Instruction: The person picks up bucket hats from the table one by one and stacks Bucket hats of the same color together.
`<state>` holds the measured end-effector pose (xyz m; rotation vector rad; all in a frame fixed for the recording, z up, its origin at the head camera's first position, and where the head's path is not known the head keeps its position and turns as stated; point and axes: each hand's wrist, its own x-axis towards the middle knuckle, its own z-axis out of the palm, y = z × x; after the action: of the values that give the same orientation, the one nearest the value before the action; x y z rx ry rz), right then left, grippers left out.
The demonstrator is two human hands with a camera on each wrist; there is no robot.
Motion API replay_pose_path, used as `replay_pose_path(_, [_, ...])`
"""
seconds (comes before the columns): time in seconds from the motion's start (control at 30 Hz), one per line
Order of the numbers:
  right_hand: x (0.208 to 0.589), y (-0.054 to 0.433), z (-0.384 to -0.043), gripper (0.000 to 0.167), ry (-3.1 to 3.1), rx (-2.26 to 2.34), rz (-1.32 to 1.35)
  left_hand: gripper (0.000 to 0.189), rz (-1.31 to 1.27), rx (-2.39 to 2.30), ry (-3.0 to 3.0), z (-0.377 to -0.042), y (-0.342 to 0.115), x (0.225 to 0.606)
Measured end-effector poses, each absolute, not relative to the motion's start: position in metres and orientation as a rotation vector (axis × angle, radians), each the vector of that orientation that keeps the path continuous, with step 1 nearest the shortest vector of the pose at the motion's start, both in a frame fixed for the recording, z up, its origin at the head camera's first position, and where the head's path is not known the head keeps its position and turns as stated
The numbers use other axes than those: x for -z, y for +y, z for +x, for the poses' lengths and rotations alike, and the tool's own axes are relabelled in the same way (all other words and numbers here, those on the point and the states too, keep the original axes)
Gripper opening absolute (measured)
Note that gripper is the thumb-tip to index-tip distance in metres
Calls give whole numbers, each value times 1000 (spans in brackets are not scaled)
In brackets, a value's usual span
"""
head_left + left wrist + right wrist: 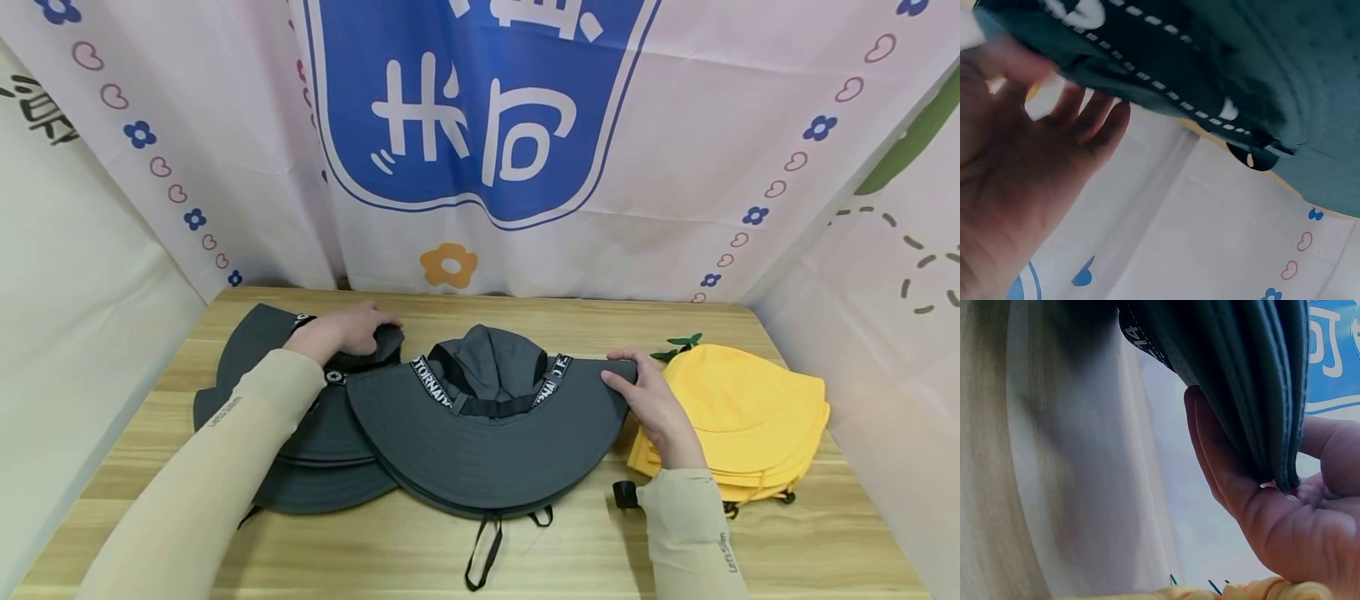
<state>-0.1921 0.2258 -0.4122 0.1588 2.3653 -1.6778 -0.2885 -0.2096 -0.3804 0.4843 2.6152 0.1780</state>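
My right hand (660,408) grips the right brim edge of a stack of dark grey sun hats (487,467), thumb on one face and fingers on the other. Several brim layers (1260,394) lie between them in the right wrist view. Inside the top hat, a lettered band circles the folded crown. My left hand (348,329) is over the crown of another group of dark grey hats (322,487) on the left. In the left wrist view, its loosely extended fingers (1107,125) meet the fabric edge, and the thumb is blurred. The right stack overlaps the left group.
A pile of yellow hats (750,408) with dark cords and green leaf-like bits lies at the right, beside my right forearm. Black straps (486,554) hang toward the front of the wooden table (555,558). A printed curtain (675,167) stands behind.
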Motion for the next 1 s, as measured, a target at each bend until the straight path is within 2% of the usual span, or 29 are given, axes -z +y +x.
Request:
replay_pose_path(0.27, [414, 227, -193, 47, 2371, 1668, 141, 23, 597, -74, 2751, -288, -219, 377])
replay_pose_path(0.37, [415, 227, -193, 47, 2373, 1668, 142, 15, 677, -109, 2778, -286, -225, 372])
replay_pose_path(0.47, [415, 226, -194, 47, 2377, 1667, 150, 13, 734, -224, 2793, -283, -234, 366])
replay_pose_path(0.7, [414, 226, -193, 48, 2374, 1673, 153, 22, 780, -384, 2813, -276, -253, 355])
replay_pose_path(0.93, [414, 226, -193, 48, 2369, 1684, 159, 3, 598, -506, 2982, -271, -270, 348])
replay_pose_path(1.0, [414, 226, -193, 49, 2370, 1681, 160, 11, 536, -496, 3054, -267, -274, 344])
